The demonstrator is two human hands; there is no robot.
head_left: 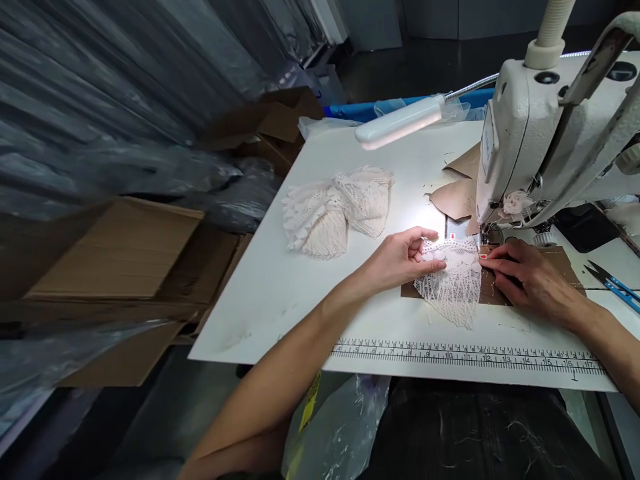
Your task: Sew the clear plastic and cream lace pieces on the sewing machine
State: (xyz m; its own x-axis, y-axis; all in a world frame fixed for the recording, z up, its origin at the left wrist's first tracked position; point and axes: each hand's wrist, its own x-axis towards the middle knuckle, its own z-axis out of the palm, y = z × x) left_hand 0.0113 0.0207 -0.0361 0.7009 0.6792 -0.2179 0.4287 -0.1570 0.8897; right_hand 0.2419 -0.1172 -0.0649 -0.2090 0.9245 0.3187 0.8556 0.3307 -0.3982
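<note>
A piece of white lace [453, 283] lies in front of the needle area of a sewing machine [510, 147], its upper edge close to the presser foot. My left hand [400, 259] pinches the lace's left side between thumb and fingers. At the lace's right edge, my right hand [525, 273] has its fingertips pressed together on the fabric beside the foot. Under the lace shows a brown board [543, 267]. Off to the left on the table lies a bunched pile of similar lace [340, 210].
A lit lamp [400, 123] hangs over the white table [260, 300]. Blue thread snips [617, 287] lie at right. Brown paper pieces [455, 197] rest beside the machine. A printed ruler [465, 357] runs along the front edge. Cardboard boxes [120, 250] stand at left.
</note>
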